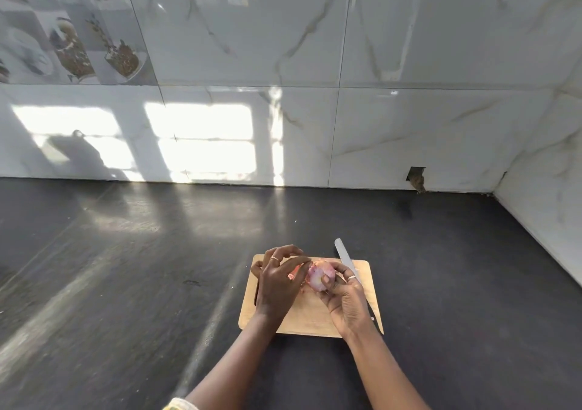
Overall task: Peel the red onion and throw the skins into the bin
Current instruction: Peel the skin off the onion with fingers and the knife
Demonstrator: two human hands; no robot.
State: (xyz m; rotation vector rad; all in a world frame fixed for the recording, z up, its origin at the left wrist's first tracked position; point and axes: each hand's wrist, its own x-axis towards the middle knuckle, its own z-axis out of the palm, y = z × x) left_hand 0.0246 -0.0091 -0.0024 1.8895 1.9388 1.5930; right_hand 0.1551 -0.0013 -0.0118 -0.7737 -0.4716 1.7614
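Note:
A red onion (318,275), pale pink and mostly bare of skin, is held just above a small wooden cutting board (310,316). My right hand (345,299) grips it from the right and below, thumb on its front. My left hand (280,280) is at the onion's left end, fingertips pinching a strip of reddish skin (294,274) that still touches the onion. No bin is in view.
A knife (345,260) with a pale blade lies along the board's right side, partly hidden behind my right hand. The board sits on a dark countertop (141,268). A marble-tiled wall (315,132) runs along the back and right.

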